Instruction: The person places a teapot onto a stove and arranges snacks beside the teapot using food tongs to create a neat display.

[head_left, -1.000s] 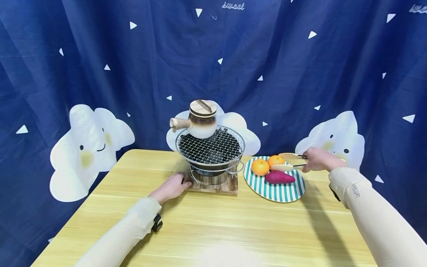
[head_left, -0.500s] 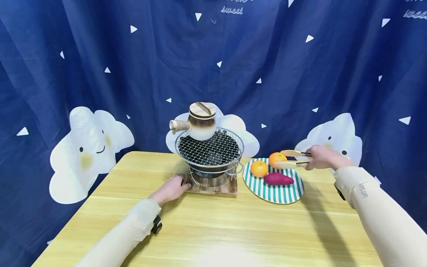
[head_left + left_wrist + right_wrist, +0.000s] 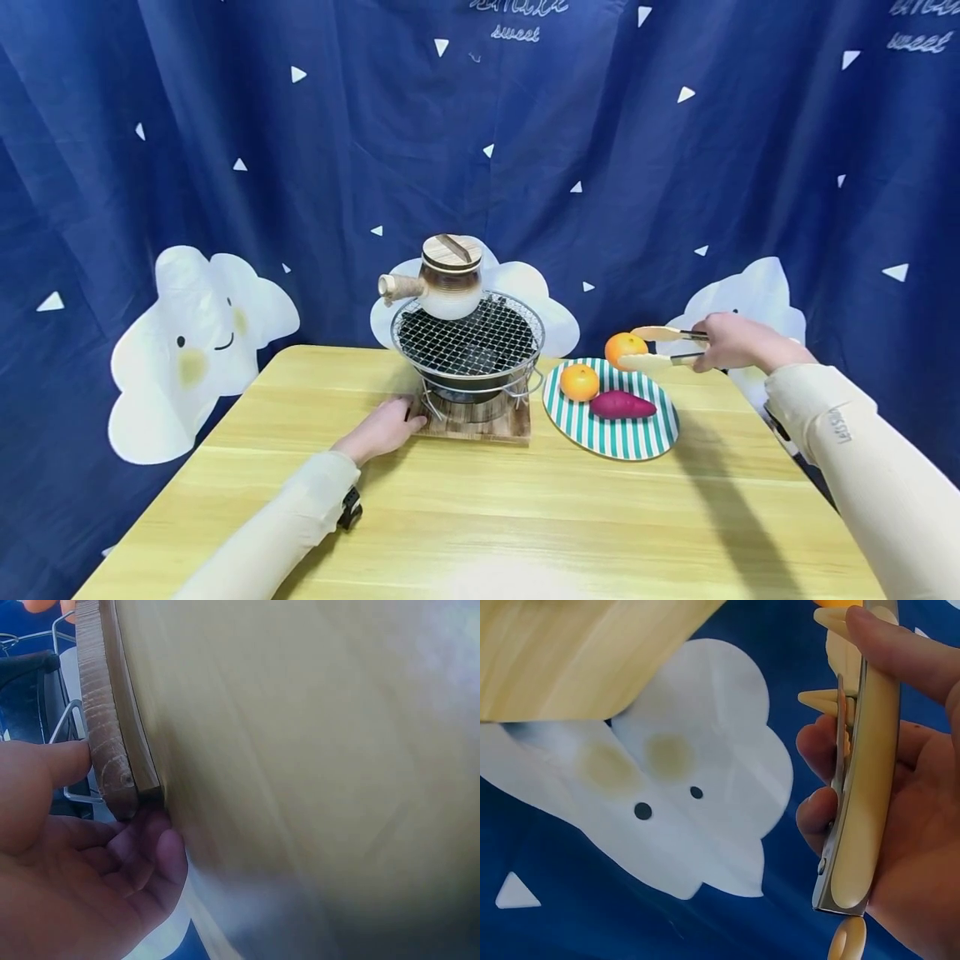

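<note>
My right hand (image 3: pixel 738 342) grips a pair of tongs (image 3: pixel 660 360), whose pale tips pinch an orange (image 3: pixel 621 348) above the far edge of the striped plate (image 3: pixel 611 442). In the right wrist view the tongs' cream handle (image 3: pixel 866 795) lies between thumb and curled fingers. A second orange (image 3: pixel 580 382) and a purple sweet potato (image 3: pixel 622 405) stay on the plate. My left hand (image 3: pixel 384 429) holds the near left corner of the wooden base board (image 3: pixel 480 429). The left wrist view shows the thumb on one face of the board (image 3: pixel 109 742) and curled fingers at its corner.
On the board stands a round grill with a wire mesh (image 3: pixel 480 342). A lidded pot (image 3: pixel 452 292) with a side handle sits at the mesh's back left. The wooden table (image 3: pixel 487 517) ends at a blue curtain (image 3: pixel 337 167) behind.
The right hand has raised the tongs and the orange up off the plate and slightly back. My left hand keeps its hold on the board. The head view has tilted up slightly.
</note>
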Action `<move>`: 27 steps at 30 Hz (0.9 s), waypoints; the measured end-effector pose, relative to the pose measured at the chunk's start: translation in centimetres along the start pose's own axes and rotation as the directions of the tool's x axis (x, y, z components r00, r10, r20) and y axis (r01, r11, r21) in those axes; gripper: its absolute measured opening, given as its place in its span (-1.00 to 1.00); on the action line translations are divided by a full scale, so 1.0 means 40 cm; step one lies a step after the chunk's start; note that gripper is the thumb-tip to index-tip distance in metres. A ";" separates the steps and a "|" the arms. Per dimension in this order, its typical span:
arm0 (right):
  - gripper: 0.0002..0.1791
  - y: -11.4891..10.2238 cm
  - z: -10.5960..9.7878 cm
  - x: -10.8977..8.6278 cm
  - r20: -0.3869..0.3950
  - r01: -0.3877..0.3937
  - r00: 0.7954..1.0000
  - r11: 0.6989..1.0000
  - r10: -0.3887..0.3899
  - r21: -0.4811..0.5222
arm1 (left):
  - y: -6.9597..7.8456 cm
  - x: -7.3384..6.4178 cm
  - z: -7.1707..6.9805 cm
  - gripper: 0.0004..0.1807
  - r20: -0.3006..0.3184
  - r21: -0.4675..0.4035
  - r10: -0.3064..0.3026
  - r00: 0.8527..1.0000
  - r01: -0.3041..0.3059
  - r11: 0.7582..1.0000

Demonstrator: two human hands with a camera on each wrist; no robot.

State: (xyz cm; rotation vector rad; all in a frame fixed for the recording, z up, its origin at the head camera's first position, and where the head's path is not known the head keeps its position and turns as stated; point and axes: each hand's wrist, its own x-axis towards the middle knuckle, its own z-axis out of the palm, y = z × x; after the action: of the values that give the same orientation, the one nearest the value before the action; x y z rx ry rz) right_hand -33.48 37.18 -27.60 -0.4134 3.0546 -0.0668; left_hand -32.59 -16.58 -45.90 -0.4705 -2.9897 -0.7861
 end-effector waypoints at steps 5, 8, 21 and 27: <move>-0.65 -0.019 -0.029 -0.010 -0.025 0.019 1.000 1.000 -0.019 -0.015 | -0.005 0.002 0.005 -0.78 -0.001 -0.007 -0.002 1.000 0.002 1.000; -0.63 -0.033 -0.047 -0.015 -0.030 0.020 0.999 1.000 -0.021 -0.019 | -0.007 0.003 0.006 -0.80 -0.002 -0.003 0.001 1.000 -0.001 1.000; -0.24 -0.092 -0.114 -0.025 -0.025 -0.010 1.000 0.999 0.009 -0.040 | -0.001 -0.001 0.002 -0.78 0.011 -0.005 0.001 1.000 -0.001 1.000; -0.21 -0.123 -0.146 -0.021 -0.033 -0.016 0.999 0.999 0.014 -0.040 | -0.005 0.003 0.006 -0.83 0.000 0.004 0.007 1.000 -0.007 1.000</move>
State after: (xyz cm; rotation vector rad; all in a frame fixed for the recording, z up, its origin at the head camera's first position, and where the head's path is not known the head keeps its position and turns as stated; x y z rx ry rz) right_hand -31.73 32.88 -21.50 -0.3956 3.0953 -0.0115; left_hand -32.74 -16.61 -46.20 -0.4810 -2.9870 -0.7799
